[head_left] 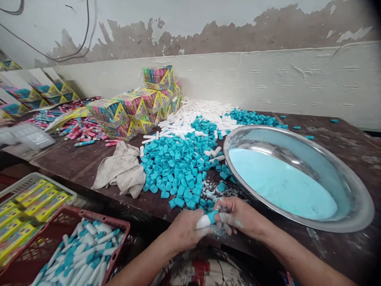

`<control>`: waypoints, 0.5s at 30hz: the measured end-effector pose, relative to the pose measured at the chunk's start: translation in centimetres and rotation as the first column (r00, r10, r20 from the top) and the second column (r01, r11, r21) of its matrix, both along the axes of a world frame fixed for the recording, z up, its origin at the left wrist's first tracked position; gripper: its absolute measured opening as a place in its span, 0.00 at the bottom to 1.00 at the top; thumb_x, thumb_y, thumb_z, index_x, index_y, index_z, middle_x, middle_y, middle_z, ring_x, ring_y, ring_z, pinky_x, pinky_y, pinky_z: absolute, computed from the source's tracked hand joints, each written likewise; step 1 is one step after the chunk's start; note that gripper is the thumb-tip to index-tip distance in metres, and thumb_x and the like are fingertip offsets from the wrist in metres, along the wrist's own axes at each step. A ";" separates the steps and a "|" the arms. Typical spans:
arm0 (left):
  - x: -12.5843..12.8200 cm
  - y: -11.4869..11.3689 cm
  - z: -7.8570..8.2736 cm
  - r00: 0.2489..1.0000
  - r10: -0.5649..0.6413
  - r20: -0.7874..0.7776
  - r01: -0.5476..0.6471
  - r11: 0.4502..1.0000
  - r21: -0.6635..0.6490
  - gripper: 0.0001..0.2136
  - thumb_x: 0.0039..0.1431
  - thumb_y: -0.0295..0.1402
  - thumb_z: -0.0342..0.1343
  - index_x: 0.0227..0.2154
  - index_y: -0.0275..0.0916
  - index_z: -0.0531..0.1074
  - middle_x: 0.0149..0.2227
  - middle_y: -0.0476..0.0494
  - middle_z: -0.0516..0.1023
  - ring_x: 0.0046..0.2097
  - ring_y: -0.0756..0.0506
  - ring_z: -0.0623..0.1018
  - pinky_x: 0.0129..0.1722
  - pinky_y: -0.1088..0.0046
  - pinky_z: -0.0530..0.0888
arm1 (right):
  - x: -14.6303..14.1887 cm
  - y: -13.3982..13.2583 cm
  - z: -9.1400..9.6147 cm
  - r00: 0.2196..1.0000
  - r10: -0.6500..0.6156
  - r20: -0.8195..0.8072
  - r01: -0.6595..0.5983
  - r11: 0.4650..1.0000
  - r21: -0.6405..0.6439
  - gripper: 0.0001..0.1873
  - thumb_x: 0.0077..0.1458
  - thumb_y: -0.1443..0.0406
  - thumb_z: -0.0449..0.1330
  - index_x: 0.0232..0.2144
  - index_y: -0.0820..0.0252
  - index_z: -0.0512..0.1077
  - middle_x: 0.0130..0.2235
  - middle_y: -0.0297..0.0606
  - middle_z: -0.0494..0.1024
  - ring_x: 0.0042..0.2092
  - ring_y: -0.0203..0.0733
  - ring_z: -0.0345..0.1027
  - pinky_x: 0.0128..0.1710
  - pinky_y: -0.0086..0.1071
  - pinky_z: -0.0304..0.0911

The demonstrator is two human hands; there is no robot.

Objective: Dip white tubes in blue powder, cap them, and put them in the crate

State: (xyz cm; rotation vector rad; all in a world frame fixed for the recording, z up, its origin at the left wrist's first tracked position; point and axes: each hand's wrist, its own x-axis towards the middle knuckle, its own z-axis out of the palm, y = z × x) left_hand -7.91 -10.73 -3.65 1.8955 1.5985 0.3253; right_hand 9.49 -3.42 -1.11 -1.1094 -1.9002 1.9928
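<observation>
My left hand (186, 228) is closed round a small white tube (203, 222) at the near table edge. My right hand (238, 216), dusted with powder, pinches a blue cap (212, 216) sitting on the tube's end. Just beyond my hands lies a heap of blue caps (175, 165). Behind it is a pile of white tubes (196, 113). To the right a large steel basin (342, 186) holds pale blue powder (279, 182).
A beige cloth (122, 171) lies left of the caps. Stacked colourful boxes (139, 107) stand at the back. A red crate (119, 230) with several capped tubes (83, 254) sits at lower left, beside a white crate (18, 184) of yellow boxes.
</observation>
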 end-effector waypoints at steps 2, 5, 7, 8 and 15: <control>0.5 0.2 -0.3 0.991 0.000 -0.134 0.003 1.000 0.019 0.16 0.53 0.46 0.48 0.30 0.38 0.69 0.28 0.44 0.74 0.30 0.45 0.72 0.26 0.75 0.60 | 0.0 -0.1 0.0 1.000 -0.001 -0.001 0.001 1.000 -0.031 0.11 0.41 0.60 0.59 0.23 0.61 0.62 0.18 0.28 0.71 0.14 0.28 0.57 0.12 0.21 0.49; 0.9 0.5 -0.6 0.971 -0.036 -0.237 0.044 0.999 0.027 0.12 0.54 0.41 0.47 0.31 0.38 0.69 0.30 0.41 0.76 0.31 0.43 0.75 0.27 0.74 0.63 | -0.2 -0.4 -0.3 0.999 -0.044 -0.013 0.043 0.996 -0.075 0.12 0.39 0.59 0.60 0.22 0.60 0.61 0.16 0.27 0.70 0.13 0.28 0.56 0.11 0.21 0.49; 1.1 0.7 -0.6 0.962 -0.038 -0.270 0.045 0.999 0.022 0.10 0.53 0.37 0.47 0.31 0.39 0.69 0.30 0.41 0.76 0.32 0.42 0.75 0.27 0.74 0.63 | -0.5 -0.6 -0.5 0.996 -0.083 -0.034 0.081 0.995 -0.066 0.12 0.38 0.60 0.60 0.21 0.60 0.61 0.15 0.27 0.69 0.13 0.28 0.55 0.11 0.21 0.48; 1.2 0.7 -0.6 0.960 -0.033 -0.280 0.040 0.999 0.021 0.09 0.52 0.35 0.47 0.31 0.39 0.69 0.30 0.41 0.77 0.32 0.42 0.75 0.27 0.73 0.64 | -0.6 -0.7 -0.5 0.994 -0.098 -0.044 0.095 0.994 -0.054 0.12 0.38 0.60 0.59 0.21 0.60 0.61 0.15 0.27 0.68 0.13 0.28 0.54 0.11 0.21 0.48; 0.3 0.8 -0.6 0.973 0.051 -0.227 -0.040 0.998 0.052 0.11 0.56 0.40 0.46 0.31 0.39 0.68 0.30 0.43 0.76 0.33 0.43 0.75 0.27 0.74 0.62 | -0.3 -0.4 0.3 0.997 -0.067 0.035 0.062 0.990 0.128 0.06 0.44 0.62 0.54 0.24 0.59 0.62 0.18 0.28 0.66 0.16 0.31 0.56 0.15 0.25 0.51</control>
